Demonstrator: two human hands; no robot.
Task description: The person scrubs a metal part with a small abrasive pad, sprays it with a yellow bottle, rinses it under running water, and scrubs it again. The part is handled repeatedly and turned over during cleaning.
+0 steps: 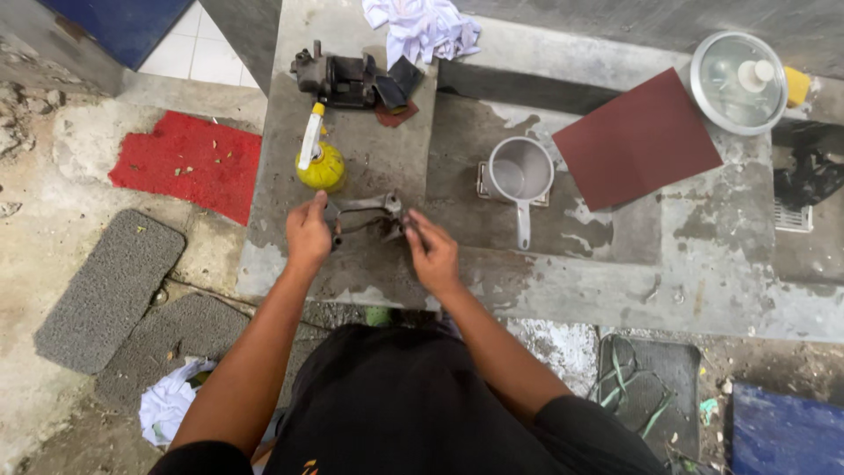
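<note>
We are looking down at a concrete bench [703,290], where both hands are meeting over a grey metal bracket [362,208] lying flat near the front edge. The left hand [308,233] is closing thumb and fingers on the bracket's left end; the right hand [431,252] is pinching its right end, though we are not making out exactly how the fingertips are sitting on the metal. Just behind the bracket a yellow spray bottle [320,160] with a white nozzle is standing, and further back a dark bench vise [338,77] is resting near a crumpled white cloth [422,26]. To the right we are noting a metal cup with a handle [520,171] on a small square plate, a dark red sheet of sandpaper [635,139] lying flat, and a round glass lid [737,81] at the far corner. On the floor to the left, a red mat [189,160] and two grey mats [105,290] are lying.
</note>
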